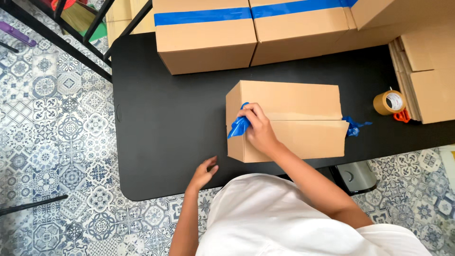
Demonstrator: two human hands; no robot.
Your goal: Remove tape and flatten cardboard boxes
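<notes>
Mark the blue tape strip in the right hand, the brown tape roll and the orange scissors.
blue tape strip (238,127): head view, on the crumpled loose end at the box's left edge.
brown tape roll (382,105): head view, on its brown outer band.
orange scissors (403,116): head view, on the orange handle.

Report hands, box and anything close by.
Right hand pinching crumpled blue tape at the cardboard box seam. Left hand open on the black table. Tape roll far right, clear.

A home packing corner is showing itself: cardboard boxes (204,38) crowding a black table (166,118), flattened cartons (426,80) stacking beside a tape roll (388,102), patterned floor tiles (57,128) spreading underneath.
</notes>
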